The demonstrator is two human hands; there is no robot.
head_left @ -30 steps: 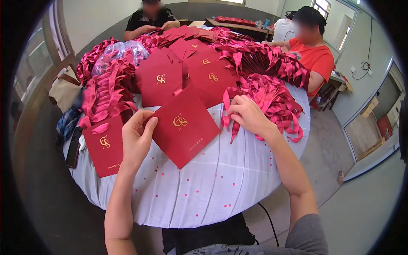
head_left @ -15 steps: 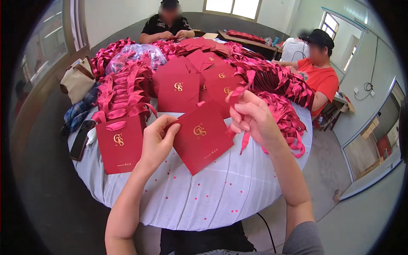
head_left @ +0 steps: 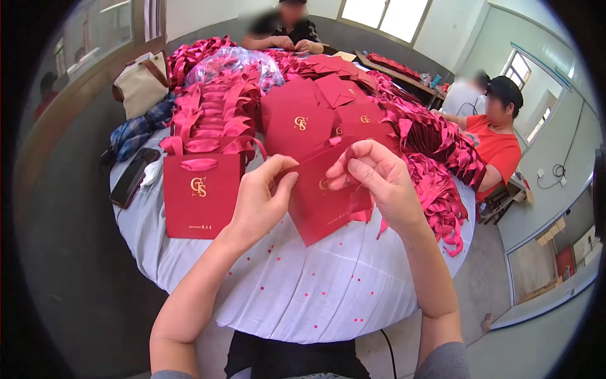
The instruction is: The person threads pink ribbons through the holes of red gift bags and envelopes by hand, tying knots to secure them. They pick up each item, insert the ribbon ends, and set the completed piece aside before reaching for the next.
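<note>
A dark red paper gift bag (head_left: 325, 218) with a gold logo is tilted over the table. My left hand (head_left: 268, 196) pinches its upper left edge between thumb and fingers. My right hand (head_left: 388, 183) is in front of the bag's upper right part, thumb and fingers closed together on a pink-red ribbon (head_left: 363, 213); the fingers cover part of the logo and much of the ribbon. Left of my left hand stands another red bag (head_left: 203, 205) with its ribbon handle fitted, at the front of a row of ribboned bags (head_left: 211, 117).
Flat red bags (head_left: 300, 126) are piled ahead of me, with ribboned bags (head_left: 439, 148) heaped to the right. A phone (head_left: 134, 180) lies at the left edge. Small red dots are scattered on the white tablecloth (head_left: 290, 309). Other people sit around the table, one in an orange-red shirt (head_left: 495, 151).
My right hand has moved from beside the bag's upper right corner to in front of its face, with the ribbon. The camera view has shifted, so the table appears farther right.
</note>
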